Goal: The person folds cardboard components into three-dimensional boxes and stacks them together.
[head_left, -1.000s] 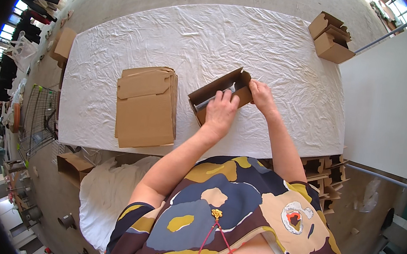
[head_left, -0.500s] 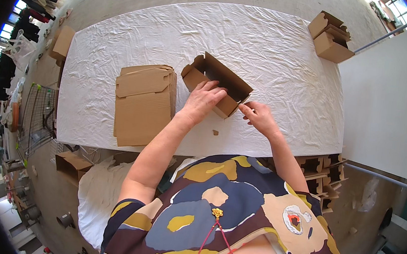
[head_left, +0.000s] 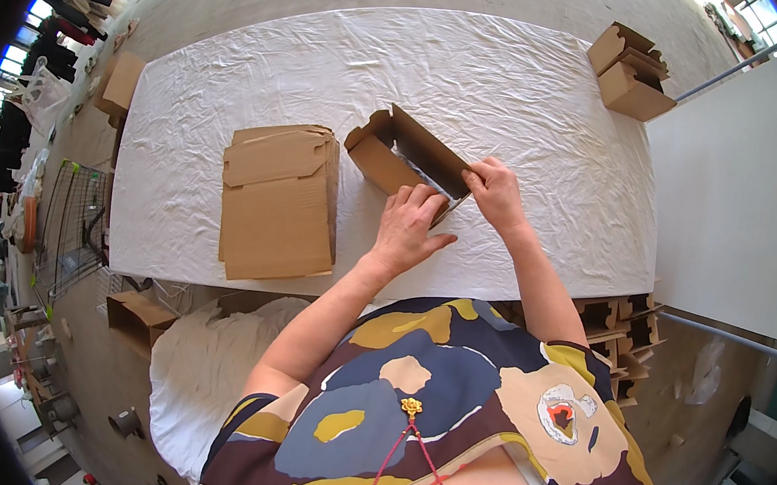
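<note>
A brown cardboard box (head_left: 373, 160), open at the top, lies slantwise on the white-covered table in front of me. Its long far wall stands up, and some white shows down inside it. My left hand (head_left: 409, 230) has its fingers bent over the near wall at the right end, the thumb sticking out to the side. At the far wall's right corner, my right hand (head_left: 495, 194) pinches the cardboard. Both hands hide much of that end panel. To the left lies a stack of flat folded cartons (head_left: 279, 203).
White wrinkled cloth covers the table (head_left: 255, 68). Folded-up boxes (head_left: 634, 84) stand at its far right corner, beside a white panel (head_left: 744, 195). Another carton (head_left: 121, 82) is beyond the left edge. More cartons (head_left: 620, 338) are stacked under the near right edge.
My left hand has slid right and nearer along the near wall. My right hand has risen to the far wall's corner. The box's right end has opened, and the small cardboard scrap no longer shows.
</note>
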### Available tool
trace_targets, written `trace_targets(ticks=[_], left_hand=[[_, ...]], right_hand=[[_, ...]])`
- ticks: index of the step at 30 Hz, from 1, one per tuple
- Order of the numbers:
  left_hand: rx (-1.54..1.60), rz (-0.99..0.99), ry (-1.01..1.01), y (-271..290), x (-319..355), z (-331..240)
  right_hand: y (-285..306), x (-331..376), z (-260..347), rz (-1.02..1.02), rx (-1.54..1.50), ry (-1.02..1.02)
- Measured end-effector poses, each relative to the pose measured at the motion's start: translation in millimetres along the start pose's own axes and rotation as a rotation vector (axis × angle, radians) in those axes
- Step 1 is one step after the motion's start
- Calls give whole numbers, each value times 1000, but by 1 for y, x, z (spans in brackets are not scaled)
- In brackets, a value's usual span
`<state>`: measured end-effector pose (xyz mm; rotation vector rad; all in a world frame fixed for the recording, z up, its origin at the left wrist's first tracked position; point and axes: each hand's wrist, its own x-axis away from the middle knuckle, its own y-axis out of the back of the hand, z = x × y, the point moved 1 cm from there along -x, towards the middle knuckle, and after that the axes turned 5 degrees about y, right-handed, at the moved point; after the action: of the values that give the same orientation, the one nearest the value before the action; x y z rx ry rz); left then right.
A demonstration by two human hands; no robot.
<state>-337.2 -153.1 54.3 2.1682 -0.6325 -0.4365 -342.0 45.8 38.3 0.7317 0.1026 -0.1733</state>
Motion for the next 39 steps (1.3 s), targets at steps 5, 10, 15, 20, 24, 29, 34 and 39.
trace_targets(ticks=[5,10,15,20,24,29,34,39], left_hand=[[112,-230,-43,7,-6,4],[211,-15,44,-4,7,7],[231,19,252,-13,9,16],[46,-266,114,-2,-1,10],[-86,-256,30,-19,7,20],[-172,-243,22,-19,23,7],[-73,-191,87,-18,35,7],[27,-109,-78,-8,21,32]], right_hand=[[-4,29,16,-93,42,24],[-9,46,14,-96,14,2],[-13,43,16,-34,35,28],[-14,39,19,24,118,-25],[-16,40,16,16,122,-4],[-18,41,18,13,174,-14],[-18,42,24,7,173,22],[-17,58,31,4,171,14]])
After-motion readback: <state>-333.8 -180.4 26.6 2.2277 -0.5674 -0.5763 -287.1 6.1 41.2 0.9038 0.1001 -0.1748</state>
